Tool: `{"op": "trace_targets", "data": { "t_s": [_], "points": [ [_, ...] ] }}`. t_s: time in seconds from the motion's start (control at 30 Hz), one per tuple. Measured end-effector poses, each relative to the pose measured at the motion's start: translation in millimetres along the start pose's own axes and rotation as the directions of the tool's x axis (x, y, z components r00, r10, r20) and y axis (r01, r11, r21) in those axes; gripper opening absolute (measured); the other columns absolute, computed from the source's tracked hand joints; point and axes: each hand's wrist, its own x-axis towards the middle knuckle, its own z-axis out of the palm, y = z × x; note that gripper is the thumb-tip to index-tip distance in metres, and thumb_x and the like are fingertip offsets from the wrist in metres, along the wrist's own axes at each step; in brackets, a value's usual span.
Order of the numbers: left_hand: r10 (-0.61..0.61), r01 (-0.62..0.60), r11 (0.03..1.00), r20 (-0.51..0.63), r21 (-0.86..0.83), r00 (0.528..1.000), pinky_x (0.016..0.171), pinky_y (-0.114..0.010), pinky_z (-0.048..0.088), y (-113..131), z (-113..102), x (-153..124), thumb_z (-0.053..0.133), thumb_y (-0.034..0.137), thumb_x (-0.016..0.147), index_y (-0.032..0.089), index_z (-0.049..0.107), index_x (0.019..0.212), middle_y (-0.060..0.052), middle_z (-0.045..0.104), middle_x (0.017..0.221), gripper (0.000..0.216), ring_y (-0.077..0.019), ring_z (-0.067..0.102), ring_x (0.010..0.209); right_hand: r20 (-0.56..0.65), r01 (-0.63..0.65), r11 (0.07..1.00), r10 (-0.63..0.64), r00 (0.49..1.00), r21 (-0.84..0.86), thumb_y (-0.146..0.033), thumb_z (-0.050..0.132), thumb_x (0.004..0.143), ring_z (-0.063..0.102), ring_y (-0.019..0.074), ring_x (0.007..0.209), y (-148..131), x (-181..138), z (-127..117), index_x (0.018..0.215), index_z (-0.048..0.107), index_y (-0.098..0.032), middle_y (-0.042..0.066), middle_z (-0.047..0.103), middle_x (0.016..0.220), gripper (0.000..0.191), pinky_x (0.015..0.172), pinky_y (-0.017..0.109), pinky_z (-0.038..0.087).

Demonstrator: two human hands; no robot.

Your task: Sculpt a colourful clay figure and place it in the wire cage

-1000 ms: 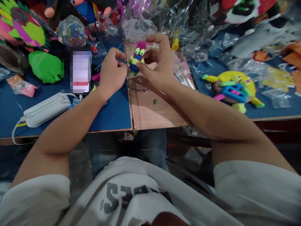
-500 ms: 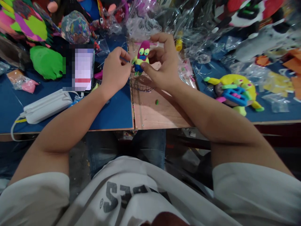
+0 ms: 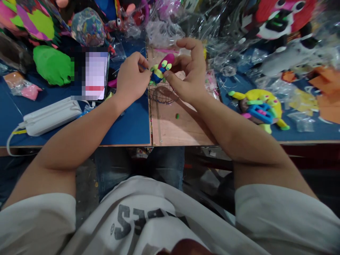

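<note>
A small clay figure (image 3: 161,70) with a magenta head, yellow-green eyes and a blue body is held above the bare wooden board (image 3: 170,125), tilted to the right. My right hand (image 3: 189,72) grips it from the right, thumb low and fingers curled over the top. My left hand (image 3: 132,78) is closed in a pinch at the figure's left side, with a thin tool or bit of clay between the fingertips that I cannot make out. A tiny green clay bit (image 3: 177,115) lies on the board below.
A phone (image 3: 95,75) and a white power bank (image 3: 49,116) with cable lie on the blue mat at left, near a green clay lump (image 3: 50,64). A yellow clay figure (image 3: 259,106) lies at right. Crumpled clear plastic wrap (image 3: 212,39) and colourful models crowd the back.
The clay figure has tipped from upright to leaning right between my hands. Both hands stay at it, shifted slightly right in view.
</note>
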Motion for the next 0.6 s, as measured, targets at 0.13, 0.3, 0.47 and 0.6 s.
{"op": "trace_targets", "data": {
  "t_s": [0.13,0.3,0.47,0.6],
  "points": [
    [0.021,-0.021,1.000,0.011,0.003,1.000,0.074,-0.048,0.048,-2.4,0.2,-0.3,0.069,0.009,0.077,0.033,0.056,0.076,-0.003,0.071,0.074,0.027,-0.0295,0.073,0.081,-0.013,-0.012,1.000,0.012,1.000,0.014,-0.069,0.089,0.082,0.069,0.0262,0.086,2.4,1.0,1.2,0.136,0.051,-0.049,0.001,0.073,0.097,0.070,0.078,0.047,0.058],
    [0.056,-0.056,0.998,0.015,-0.026,0.998,0.078,-0.052,0.050,-2.3,0.7,-0.7,0.075,0.015,0.069,0.038,0.057,0.074,-0.002,0.072,0.081,0.030,-0.0314,0.069,0.083,-0.061,0.054,0.998,-0.052,0.997,0.029,-0.081,0.079,0.088,0.068,0.0231,0.084,1.7,3.6,1.2,0.133,0.048,-0.045,0.002,0.067,0.096,0.066,0.073,0.042,0.057],
    [0.171,-0.155,0.975,0.092,-0.162,0.981,0.093,-0.057,0.052,5.5,-0.4,-1.1,0.078,0.018,0.063,0.046,0.065,0.090,0.003,0.079,0.113,0.041,-0.0366,0.070,0.115,-0.040,0.058,0.998,-0.056,0.998,0.036,-0.079,0.079,0.089,0.067,0.0233,0.083,-1.1,5.7,-1.8,0.136,0.045,-0.046,0.000,0.067,0.093,0.067,0.073,0.041,0.055],
    [0.198,-0.159,0.962,0.162,-0.222,0.967,0.100,-0.057,0.050,9.8,0.8,-3.1,0.076,0.023,0.072,0.046,0.066,0.098,0.006,0.080,0.119,0.036,-0.0331,0.072,0.117,-0.063,0.097,0.992,-0.092,0.994,0.078,-0.076,0.082,0.088,0.067,0.0243,0.082,3.9,7.0,-1.7,0.136,0.048,-0.048,0.000,0.068,0.092,0.065,0.071,0.043,0.055]
  ]
}}
